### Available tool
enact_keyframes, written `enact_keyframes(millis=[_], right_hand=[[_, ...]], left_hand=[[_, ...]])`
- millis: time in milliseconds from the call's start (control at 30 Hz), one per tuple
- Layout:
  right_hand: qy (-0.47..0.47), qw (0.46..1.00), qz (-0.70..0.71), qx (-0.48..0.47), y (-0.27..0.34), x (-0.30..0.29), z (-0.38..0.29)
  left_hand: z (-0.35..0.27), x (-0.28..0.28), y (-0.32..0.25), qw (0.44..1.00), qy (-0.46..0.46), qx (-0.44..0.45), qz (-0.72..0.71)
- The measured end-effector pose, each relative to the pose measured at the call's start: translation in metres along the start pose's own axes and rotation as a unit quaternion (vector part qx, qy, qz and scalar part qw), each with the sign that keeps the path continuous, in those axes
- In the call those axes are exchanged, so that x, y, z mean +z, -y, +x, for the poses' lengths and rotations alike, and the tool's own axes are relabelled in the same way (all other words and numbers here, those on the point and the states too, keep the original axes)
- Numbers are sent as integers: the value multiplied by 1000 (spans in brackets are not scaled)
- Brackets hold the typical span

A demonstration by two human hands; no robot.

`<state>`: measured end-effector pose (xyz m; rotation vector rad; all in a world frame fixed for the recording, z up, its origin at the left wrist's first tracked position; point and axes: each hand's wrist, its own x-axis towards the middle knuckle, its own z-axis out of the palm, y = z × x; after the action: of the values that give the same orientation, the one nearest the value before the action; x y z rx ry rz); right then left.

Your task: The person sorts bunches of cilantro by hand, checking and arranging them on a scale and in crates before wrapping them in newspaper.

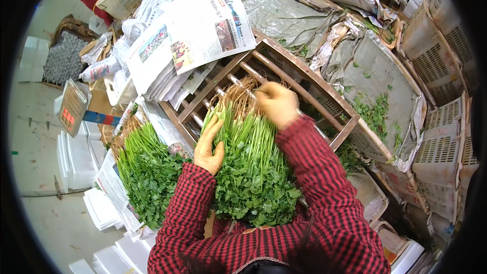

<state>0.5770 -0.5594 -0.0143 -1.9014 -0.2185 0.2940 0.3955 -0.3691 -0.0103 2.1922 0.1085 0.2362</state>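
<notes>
A large bunch of leafy green herbs (253,175), perhaps coriander, lies before me on a metal rack (296,80), its brown roots (239,97) pointing away from me. My left hand (209,146) rests along the left side of the stems, thumb and fingers apart. At the right edge of the roots is my right hand (277,102), slightly blurred, with its fingers bent; whether they grip any roots is hidden. A second bunch (150,175) lies to the left on newspaper (114,182).
A stack of newspapers (205,26) covers the rack's far left corner. Beyond the rack are crates lined with grey sheeting (384,80), holding loose sprigs. A digital scale display (70,110) stands at the left, above white foam boxes (78,160). Perforated plastic crates (443,137) stand at the right.
</notes>
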Motion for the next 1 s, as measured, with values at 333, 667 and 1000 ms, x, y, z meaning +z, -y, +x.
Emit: enact_keyframes(millis=[333,667,1000], right_hand=[[88,866,-466,157,-68,-210,-207],[81,970,-222,53,-17,-30,-132],[-34,986,93,132,-44,-51,-166]], left_hand=[[-2,-1,2,999,5,-12,40],[-4,12,-23,924,173,199,277],[-2,10,-21,910,205,181,312]])
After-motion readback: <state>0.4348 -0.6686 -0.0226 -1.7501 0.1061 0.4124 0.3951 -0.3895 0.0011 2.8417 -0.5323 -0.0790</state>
